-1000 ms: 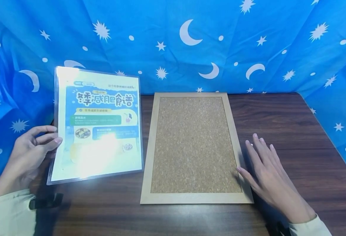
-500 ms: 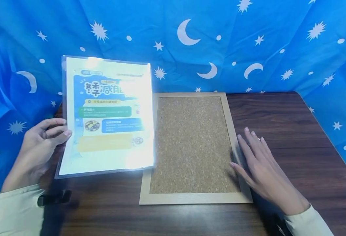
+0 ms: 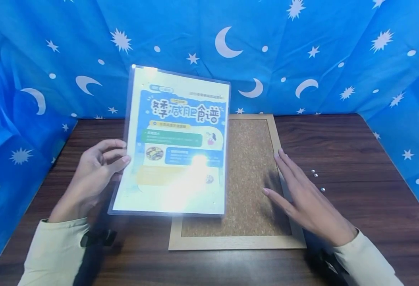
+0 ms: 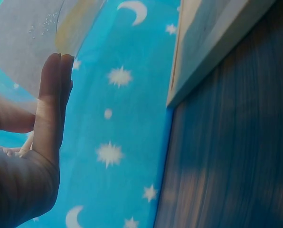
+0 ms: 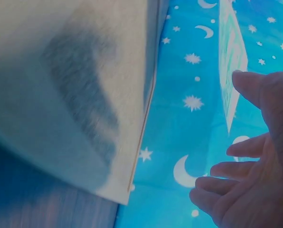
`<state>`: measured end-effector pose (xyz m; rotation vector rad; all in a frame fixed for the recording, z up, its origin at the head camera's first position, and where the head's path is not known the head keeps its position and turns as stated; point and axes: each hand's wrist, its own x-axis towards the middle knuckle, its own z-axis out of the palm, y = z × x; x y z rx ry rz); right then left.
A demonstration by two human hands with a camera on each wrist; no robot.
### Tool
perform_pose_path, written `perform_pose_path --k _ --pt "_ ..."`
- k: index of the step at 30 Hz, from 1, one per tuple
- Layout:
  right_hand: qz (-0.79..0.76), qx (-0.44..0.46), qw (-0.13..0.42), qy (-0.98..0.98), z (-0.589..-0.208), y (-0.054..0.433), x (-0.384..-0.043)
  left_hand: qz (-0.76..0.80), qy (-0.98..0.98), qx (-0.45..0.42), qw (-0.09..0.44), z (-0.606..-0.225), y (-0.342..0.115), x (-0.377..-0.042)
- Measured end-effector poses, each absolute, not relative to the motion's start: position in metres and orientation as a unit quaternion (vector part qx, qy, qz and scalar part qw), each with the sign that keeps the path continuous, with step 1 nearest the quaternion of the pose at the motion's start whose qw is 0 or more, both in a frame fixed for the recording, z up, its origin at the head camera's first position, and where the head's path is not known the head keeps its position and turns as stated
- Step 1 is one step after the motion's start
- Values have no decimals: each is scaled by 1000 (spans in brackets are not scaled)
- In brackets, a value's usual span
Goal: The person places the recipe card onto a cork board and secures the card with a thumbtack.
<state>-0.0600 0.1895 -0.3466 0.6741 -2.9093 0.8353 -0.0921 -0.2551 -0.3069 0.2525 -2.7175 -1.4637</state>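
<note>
Head view took in a blue cloth (image 3: pixel 180 24) printed with moons and stars, hanging behind a dark wooden table (image 3: pixel 345 143). On the table lay a framed cork board (image 3: pixel 252 178), flat, its pale frame looking rigid enough to bear a firm grip along any side.

From where I stood, the printed sheet (image 3: pixel 175 143) hung in the air, tilted slightly, hiding the board's left part from the wearer's eye. Its clear plastic covering threw back a hard glare, so I judged it slick, light and fairly stiff, likely to swing if held at one spot only. The long edges seemed the right place to take hold; the right one was free. I thought it hardly fragile, though a sharp bend might crease it.

The left hand (image 3: pixel 96 171) pinched the sheet midway down its left edge, thumb in front, with fingers behind in the wrist view. The right hand (image 3: pixel 306 198) slanted over the board's right side, fingers straight and close together, thumb spread wide, holding nothing that I could see; whether it touched the frame I could not tell.

Smallest of all, three shiny bits (image 3: pixel 315 175) lay on the wood, just beyond that hand.
</note>
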Motion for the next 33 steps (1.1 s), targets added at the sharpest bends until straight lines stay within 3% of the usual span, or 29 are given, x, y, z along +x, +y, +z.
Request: perform_pose_path --k 11,18,33 --pt "401 154 -45 -902 -339 179 -73 -522 -852 24 -21 -308 -212 -95" --pt "472 122 -47 -872 -347 179 -85 -547 -835 25 -59 -319 -189 -95" --pt "465 41 -69 -882 -359 188 -101 -565 -815 18 -124 -353 -157 -98"
